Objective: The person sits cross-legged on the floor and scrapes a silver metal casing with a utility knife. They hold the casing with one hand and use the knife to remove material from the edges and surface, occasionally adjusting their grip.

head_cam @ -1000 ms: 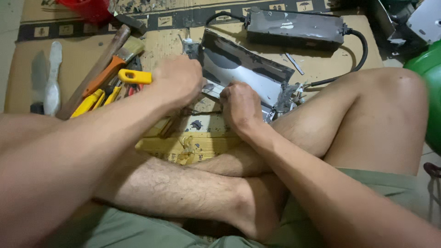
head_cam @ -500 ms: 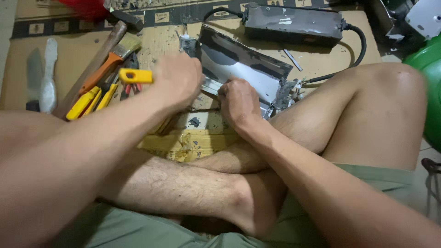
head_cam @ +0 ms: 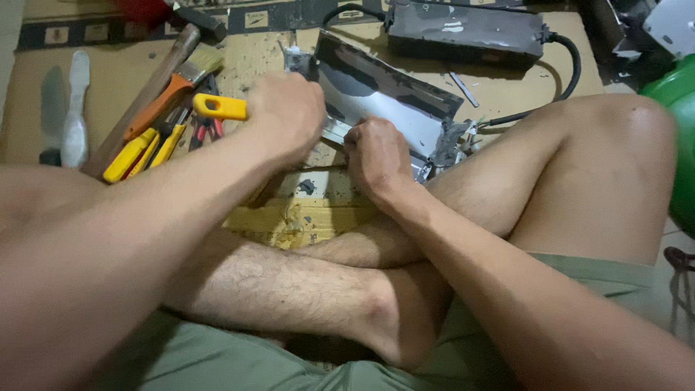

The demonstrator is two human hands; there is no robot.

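Flattened cardboard (head_cam: 94, 94) covers the floor where a person sits cross-legged, bare knees spread to either side, looking down at both hands.

The left hand (head_cam: 286, 116) is curled into a fist around a tool with a yellow handle (head_cam: 221, 107); the handle's end sticks out past the little-finger side of the fist, while the working end is hidden under the fingers, so its kind cannot be told. The right hand (head_cam: 378, 156) is also closed, its knuckles up and its fingertips tucked under at the near edge of a grey metal panel (head_cam: 384, 90). Whether those fingers pinch the panel's edge or some small part on it cannot be told. The two fists sit just beside each other, and the panel lies tilted on the cardboard directly beyond both sets of knuckles, its far edge dark and raised.

Past the panel, well beyond the fingers, lies a dark grey box (head_cam: 463, 32) with a black cable (head_cam: 572, 61) looping from its end toward the right knee. Out beyond the left fist's little-finger side lie a wooden-handled hammer (head_cam: 148, 90), a paintbrush (head_cam: 181, 83) with an orange handle, and several yellow-handled tools (head_cam: 137, 156) in a loose pile. A green object (head_cam: 673, 130) sits beyond the right knee.
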